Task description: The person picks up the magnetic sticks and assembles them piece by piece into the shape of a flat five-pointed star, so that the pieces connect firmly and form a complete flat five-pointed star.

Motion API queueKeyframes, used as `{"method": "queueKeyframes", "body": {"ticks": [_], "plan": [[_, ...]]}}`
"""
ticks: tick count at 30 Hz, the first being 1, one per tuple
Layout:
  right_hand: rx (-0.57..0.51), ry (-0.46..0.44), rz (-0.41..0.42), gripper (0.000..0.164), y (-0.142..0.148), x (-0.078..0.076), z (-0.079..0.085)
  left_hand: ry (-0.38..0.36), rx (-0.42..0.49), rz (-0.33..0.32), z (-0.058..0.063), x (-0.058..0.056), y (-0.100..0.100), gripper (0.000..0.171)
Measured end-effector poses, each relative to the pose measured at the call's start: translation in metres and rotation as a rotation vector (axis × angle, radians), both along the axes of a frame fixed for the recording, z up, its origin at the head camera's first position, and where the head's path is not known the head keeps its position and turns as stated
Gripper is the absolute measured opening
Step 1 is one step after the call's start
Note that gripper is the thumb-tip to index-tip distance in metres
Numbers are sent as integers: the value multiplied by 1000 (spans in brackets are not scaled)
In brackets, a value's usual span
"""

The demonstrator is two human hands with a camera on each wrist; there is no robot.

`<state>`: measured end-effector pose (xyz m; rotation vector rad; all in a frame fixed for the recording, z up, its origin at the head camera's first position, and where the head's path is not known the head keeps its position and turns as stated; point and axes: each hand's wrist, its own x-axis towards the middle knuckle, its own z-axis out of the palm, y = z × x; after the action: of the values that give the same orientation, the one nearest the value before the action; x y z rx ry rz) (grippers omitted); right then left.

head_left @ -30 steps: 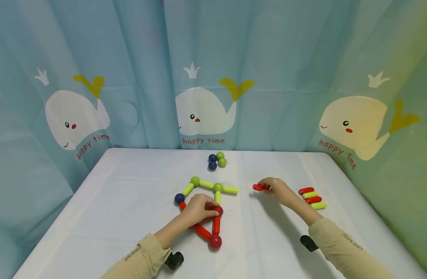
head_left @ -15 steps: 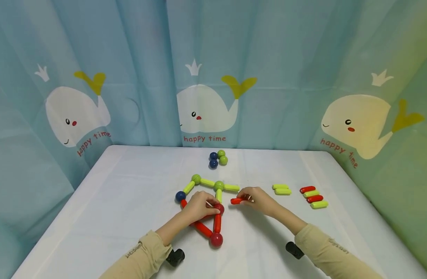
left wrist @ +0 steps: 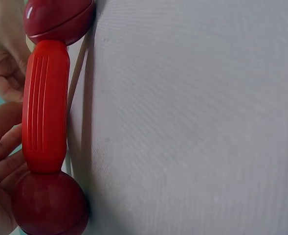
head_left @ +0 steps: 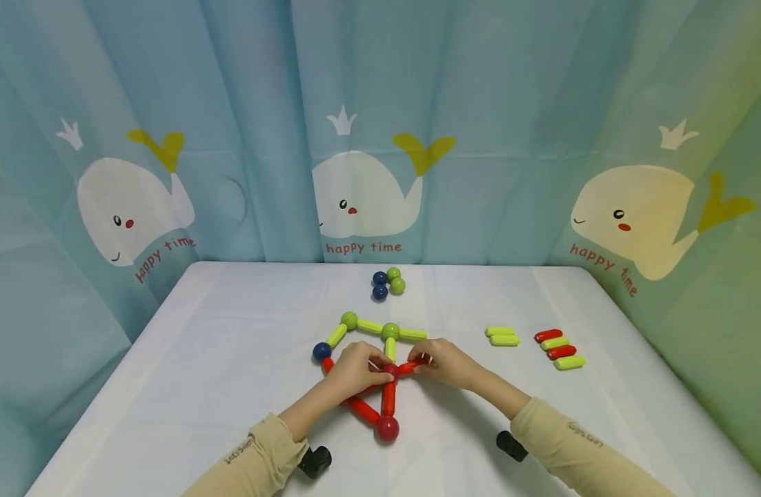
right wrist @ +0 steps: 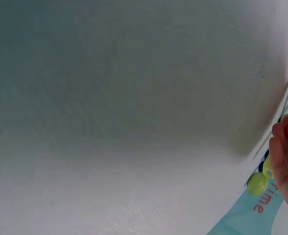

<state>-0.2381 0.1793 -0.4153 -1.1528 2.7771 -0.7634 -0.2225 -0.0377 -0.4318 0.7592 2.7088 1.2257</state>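
My left hand (head_left: 354, 371) pinches a red ball (head_left: 392, 373) between thumb and fingers, at a corner of a flat ball-and-rod figure. My right hand (head_left: 448, 364) holds a short red magnetic rod (head_left: 408, 367), its left end right at that ball. Below, a red rod (head_left: 389, 400) links the held ball to a front red ball (head_left: 388, 429); this link fills the left side of the left wrist view as a ribbed rod (left wrist: 46, 105). Green balls (head_left: 390, 331), a blue ball (head_left: 321, 352) and yellow-green rods (head_left: 370, 326) form the back. The left hand hides part of the red side.
Two yellow-green rods (head_left: 503, 336) lie right of the figure. Farther right is a row of red and yellow-green rods (head_left: 561, 353). Loose blue and green balls (head_left: 380, 293) cluster near the back edge of the white table (head_left: 243, 304). A whale-print curtain (head_left: 368, 197) hangs behind.
My right hand has come left and toward me with the red rod, bringing its end to the red ball. The left hand has stayed on that ball. The two yellow-green rods came into view.
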Motion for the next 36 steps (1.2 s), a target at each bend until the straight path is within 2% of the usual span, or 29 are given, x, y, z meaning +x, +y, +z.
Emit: {"method": "queueKeyframes", "body": {"ticks": [3, 7, 10, 14, 20, 23, 24, 27, 30, 31, 36], "plan": [[-29, 11, -62, 4, 1, -5, 2, -5, -7, 22, 1, 2, 1, 20], [-91, 100, -219, 4, 0, -14, 3, 2, -25, 39, 3, 4, 2, 19], [-70, 125, -286, 13, -3, -22, 1, 20, -49, 47, 4, 4, 2, 19], [-6, 38, -284, 24, -10, -30, 1, 38, -64, 51, 4, 3, 2, 18], [-17, -58, -299, 15, -16, -31, -2, 38, -73, 61, 4, 4, 4, 18], [-42, -94, -280, 14, -15, -32, -8, 29, -81, 72, 4, 5, 5, 17], [-63, -78, -247, 15, -10, -38, -17, 26, -83, 77, 3, 5, 5, 17], [-67, -80, -216, 16, -7, -41, -21, 26, -85, 88, 3, 6, 6, 16], [-62, -103, -227, 15, -7, -41, -20, 25, -84, 98, 2, 7, 7, 16], [-41, -130, -258, 14, -11, -35, -11, 26, -85, 100, 2, 7, 7, 15], [-2, -120, -294, 14, -13, -33, -5, 50, -103, 89, 3, 5, 8, 13]]}}
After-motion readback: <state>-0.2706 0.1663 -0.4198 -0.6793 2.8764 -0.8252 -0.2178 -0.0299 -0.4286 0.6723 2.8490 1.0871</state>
